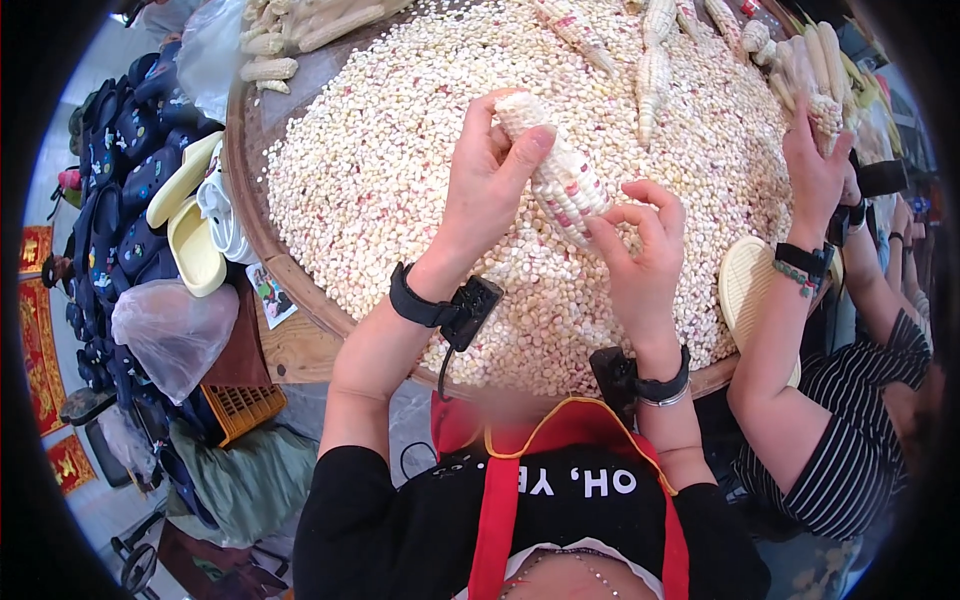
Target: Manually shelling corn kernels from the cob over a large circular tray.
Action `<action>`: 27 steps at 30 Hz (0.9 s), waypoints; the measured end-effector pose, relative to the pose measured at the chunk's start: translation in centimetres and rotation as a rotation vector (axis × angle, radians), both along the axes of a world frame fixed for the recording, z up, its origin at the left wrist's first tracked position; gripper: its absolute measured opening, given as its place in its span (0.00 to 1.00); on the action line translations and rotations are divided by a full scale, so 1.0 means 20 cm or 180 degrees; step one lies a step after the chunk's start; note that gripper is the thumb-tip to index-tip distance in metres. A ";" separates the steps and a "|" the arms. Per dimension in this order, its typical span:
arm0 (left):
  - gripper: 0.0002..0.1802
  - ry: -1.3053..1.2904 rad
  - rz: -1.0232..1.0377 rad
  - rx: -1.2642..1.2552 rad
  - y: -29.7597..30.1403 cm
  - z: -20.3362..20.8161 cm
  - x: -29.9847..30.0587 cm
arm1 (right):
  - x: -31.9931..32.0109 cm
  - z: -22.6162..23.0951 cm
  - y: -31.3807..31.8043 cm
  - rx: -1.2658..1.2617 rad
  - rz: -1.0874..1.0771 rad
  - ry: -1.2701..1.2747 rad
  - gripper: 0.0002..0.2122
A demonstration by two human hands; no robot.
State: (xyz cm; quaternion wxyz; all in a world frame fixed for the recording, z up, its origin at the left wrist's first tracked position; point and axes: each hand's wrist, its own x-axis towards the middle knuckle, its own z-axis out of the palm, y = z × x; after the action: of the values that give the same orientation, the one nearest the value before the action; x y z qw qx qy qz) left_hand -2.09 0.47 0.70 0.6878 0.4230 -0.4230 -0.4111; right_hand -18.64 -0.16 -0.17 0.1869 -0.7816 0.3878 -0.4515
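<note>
My left hand is wrapped round the upper end of an ear of corn, its thumb lying across the cob. The ear tilts down to the right; its top is stripped bare, while white and dark red kernels stand on the lower part. At that lower end, my right hand has thumb and curled fingers pressed against the kernels. Both hands are above a wide spread of loose white, yellowish and reddish kernels in a large round tray. Each of my wrists wears a black strap with a small device.
Bare cobs lie at the tray's far left, more ears at the far side. At the right, a co-worker's hands hold a cob near a cream slipper. Dark blue clogs and a plastic bag are on the left.
</note>
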 end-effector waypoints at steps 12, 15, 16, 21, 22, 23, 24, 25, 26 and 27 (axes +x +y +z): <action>0.20 0.0205 0.0046 0.0070 -0.02 0.00 0.05 | -0.04 0.02 -0.02 -0.0072 0.0359 0.0140 0.07; 0.20 0.0353 0.0161 -0.0132 -0.03 -0.02 0.08 | -0.05 0.02 -0.02 0.0246 0.0380 -0.0091 0.06; 0.20 0.0345 0.0189 -0.0126 -0.03 -0.02 0.07 | -0.05 0.02 -0.02 0.0320 0.0381 -0.0206 0.06; 0.20 0.0310 0.0171 -0.0095 -0.01 0.00 0.06 | -0.05 0.01 -0.02 0.0366 0.0332 -0.0384 0.06; 0.21 0.0166 0.0164 -0.0087 0.00 0.01 0.05 | -0.03 0.01 -0.02 0.0196 0.0227 -0.0271 0.06; 0.21 0.0022 0.0155 -0.0079 0.01 0.02 0.04 | -0.02 0.02 -0.01 0.0027 0.0121 -0.0158 0.07; 0.21 0.0024 0.0152 -0.0077 0.01 0.02 0.03 | -0.02 0.01 -0.01 0.0028 0.0118 -0.0156 0.07; 0.22 0.0002 0.0095 -0.0103 0.02 0.02 0.02 | -0.01 0.01 -0.01 -0.0224 0.0066 -0.0032 0.07; 0.22 -0.0020 0.0036 -0.0129 0.02 0.02 0.01 | -0.01 0.00 -0.01 -0.0476 0.0013 0.0093 0.08; 0.22 -0.0018 0.0038 -0.0127 0.02 0.02 0.01 | 0.00 0.01 -0.01 -0.0474 0.0015 0.0094 0.08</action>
State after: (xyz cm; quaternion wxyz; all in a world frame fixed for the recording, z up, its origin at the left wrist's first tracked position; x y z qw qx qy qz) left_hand -1.93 0.93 1.15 0.6974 0.4129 -0.4306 -0.3972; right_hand -18.74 -0.28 -0.02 0.1235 -0.8008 0.3540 -0.4671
